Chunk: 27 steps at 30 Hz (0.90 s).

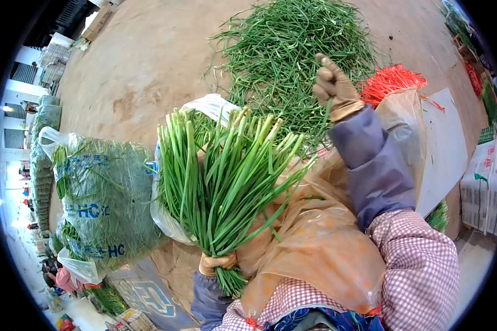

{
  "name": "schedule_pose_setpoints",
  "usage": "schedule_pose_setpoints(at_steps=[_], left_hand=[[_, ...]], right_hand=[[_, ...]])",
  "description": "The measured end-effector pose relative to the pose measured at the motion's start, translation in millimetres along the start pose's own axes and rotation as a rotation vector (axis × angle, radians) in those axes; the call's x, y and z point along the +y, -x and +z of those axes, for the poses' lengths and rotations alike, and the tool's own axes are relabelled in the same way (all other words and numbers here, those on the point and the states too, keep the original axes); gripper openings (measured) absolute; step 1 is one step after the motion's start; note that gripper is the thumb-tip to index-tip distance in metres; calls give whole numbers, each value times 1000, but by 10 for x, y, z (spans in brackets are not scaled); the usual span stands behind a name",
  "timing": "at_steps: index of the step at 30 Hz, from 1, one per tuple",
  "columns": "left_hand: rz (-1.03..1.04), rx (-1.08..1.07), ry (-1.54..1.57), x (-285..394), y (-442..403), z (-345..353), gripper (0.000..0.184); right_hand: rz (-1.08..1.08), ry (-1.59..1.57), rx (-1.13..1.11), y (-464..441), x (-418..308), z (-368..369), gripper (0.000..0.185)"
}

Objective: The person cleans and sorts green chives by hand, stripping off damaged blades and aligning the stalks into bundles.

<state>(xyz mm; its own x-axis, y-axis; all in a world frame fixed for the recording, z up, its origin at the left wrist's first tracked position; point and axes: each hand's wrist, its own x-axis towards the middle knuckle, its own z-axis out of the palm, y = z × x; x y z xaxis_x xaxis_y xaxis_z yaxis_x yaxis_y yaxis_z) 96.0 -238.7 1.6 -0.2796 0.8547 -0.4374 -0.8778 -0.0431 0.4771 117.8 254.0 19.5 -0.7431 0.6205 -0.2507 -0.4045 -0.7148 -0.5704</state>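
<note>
My left hand [217, 263], in a tan glove, is closed around a thick bunch of long green stalks like chives [218, 187]. The bunch fans upward with pale cut ends on top, and short green ends stick out below the fist. Raised at the upper right, my gloved right hand [335, 88] is in front of a heap of loose green stalks [292, 49] on the floor. Its fingers are curled, one reaching up. A short green stalk [329, 108] shows below its palm; whether the hand grips it I cannot tell.
Red ties [393, 84] lie in a pile at the right beside a white board [444, 149]. A plastic-wrapped bale of greens [107, 198] stands at the left. A brownish plastic sheet [320, 248] covers my lap. White crates [480, 185] stand far right.
</note>
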Motion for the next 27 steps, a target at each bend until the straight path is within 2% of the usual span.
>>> schedule_pose_setpoints(at_steps=[1,4,6,8,9,10,13,14,15,16,17,18,20,22,24,26,27], left_hand=[[1,26,-21,12,12,20,52],[-5,97,-71,15,9,79,48],[-25,27,-41,-9,-16,-11,43],[-44,6,-80,15,-29,-44,41],[-33,37,-153,-5,-17,-110,42],[-50,-2,-64,-32,3,-234,44],[-75,-55,56,-28,14,-307,49],[-67,-39,-10,6,19,-242,51],[-57,-24,-76,52,-6,-155,52],[-72,-99,-19,80,-43,-129,51],[-85,-180,35,114,-99,-112,50],[-101,-260,86,156,-143,-93,48],[-52,-234,18,201,-176,-37,50],[-48,-190,0,218,-188,-22,50],[-49,-156,-7,223,-200,-26,50],[-61,-137,-6,224,-205,-40,49],[-66,-131,-9,235,-212,-38,49]], right_hand=[[12,45,-104,115,-84,25,27],[194,529,-394,793,-105,423,31],[232,921,-397,1103,208,639,32],[206,1096,-308,1165,315,830,31],[221,1086,-282,1133,370,820,29],[42,1024,-297,1103,475,764,22],[-389,1362,-415,913,513,486,20],[-514,1396,-378,816,450,409,17],[-575,1352,-254,673,346,366,15],[-580,1284,-125,535,233,337,13],[-471,1173,19,315,156,243,13],[-253,1082,-44,18,150,-50,19],[209,786,-191,52,189,26,21],[553,731,-256,132,400,222,28],[808,524,-353,-56,835,171,29],[733,42,-443,-100,1377,179,28],[766,115,-443,49,1169,427,24]])
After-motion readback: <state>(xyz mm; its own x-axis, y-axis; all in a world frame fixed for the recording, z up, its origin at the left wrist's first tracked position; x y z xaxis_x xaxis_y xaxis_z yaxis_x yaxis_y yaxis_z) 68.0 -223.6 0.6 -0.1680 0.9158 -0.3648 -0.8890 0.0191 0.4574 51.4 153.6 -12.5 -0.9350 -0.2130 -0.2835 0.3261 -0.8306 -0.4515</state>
